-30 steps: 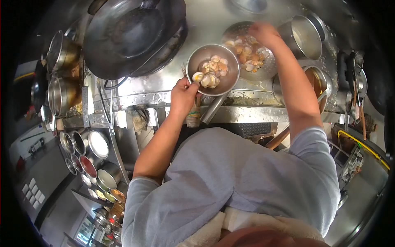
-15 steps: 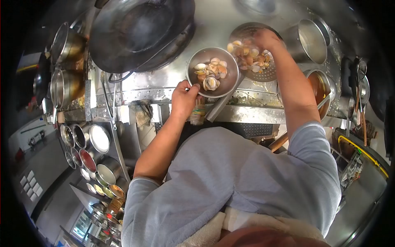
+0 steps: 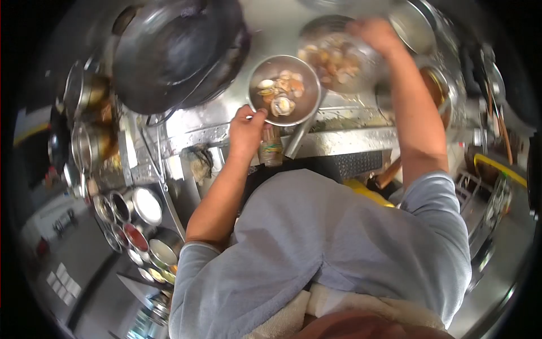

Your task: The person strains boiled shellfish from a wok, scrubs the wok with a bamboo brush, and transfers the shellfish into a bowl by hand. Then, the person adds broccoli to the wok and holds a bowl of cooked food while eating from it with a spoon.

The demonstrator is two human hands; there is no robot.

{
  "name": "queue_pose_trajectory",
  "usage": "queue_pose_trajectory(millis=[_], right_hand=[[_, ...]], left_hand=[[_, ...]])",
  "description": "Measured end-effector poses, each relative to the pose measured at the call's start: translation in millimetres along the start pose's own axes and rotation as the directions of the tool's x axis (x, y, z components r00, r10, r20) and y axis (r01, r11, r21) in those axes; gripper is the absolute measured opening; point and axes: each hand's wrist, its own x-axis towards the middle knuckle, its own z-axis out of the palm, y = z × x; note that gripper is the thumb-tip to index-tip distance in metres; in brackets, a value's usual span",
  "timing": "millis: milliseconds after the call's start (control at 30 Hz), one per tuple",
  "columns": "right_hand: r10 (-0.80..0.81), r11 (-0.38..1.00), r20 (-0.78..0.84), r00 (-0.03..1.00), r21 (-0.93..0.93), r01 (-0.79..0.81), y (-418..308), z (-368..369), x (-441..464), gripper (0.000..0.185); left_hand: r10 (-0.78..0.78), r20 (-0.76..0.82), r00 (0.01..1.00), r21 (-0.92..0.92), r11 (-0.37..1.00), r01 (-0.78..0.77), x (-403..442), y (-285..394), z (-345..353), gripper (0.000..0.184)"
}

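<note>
My left hand (image 3: 247,133) is closed on the near left rim of a round metal bowl (image 3: 310,101), thumb over the edge. Several clams in their shells (image 3: 282,93) lie in that bowl. To its right is a wide perforated strainer (image 3: 361,82), its flat handle (image 3: 299,138) pointing toward me beside the bowl. More clams (image 3: 339,65), smeared by motion, are heaped in the strainer. My right hand (image 3: 375,35) reaches to the far right rim of the strainer. Its fingers are blurred, and I cannot tell whether they grip the rim.
A large dark wok (image 3: 175,51) stands at the left. Metal pots (image 3: 412,28) and a container of brown liquid (image 3: 433,87) are at the right. Below the bowl is a glass jar (image 3: 271,152). Several seasoning containers (image 3: 148,206) sit at lower left.
My right hand has gone from among the clams to the strainer's far right rim. My left hand keeps its hold on the bowl. The whole view has turned slightly.
</note>
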Motion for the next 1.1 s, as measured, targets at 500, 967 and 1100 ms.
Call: queue_pose_trajectory(millis=[500, 967, 1100], right_hand=[[0.994, 0.028, 0.061, 0.090, 0.659, -0.752, 126, 92, -671, 0.034], [0.160, 0.979, -0.176, 0.971, 0.155, -0.134, -24, -31, -205, 0.044], [-0.277, 0.961, 0.066, 0.959, -0.010, 0.278, -44, 50, -76, 0.053]], left_hand=[[0.035, 0.201, 0.979, -0.023, 0.999, -0.031, 13, -2, -41, 0.011], [0.059, 0.012, 0.998, -0.150, 0.987, -0.057, -25, -23, -55, 0.018], [0.033, -0.072, 0.997, -0.112, 0.993, -0.041, -45, -16, -44, 0.019]])
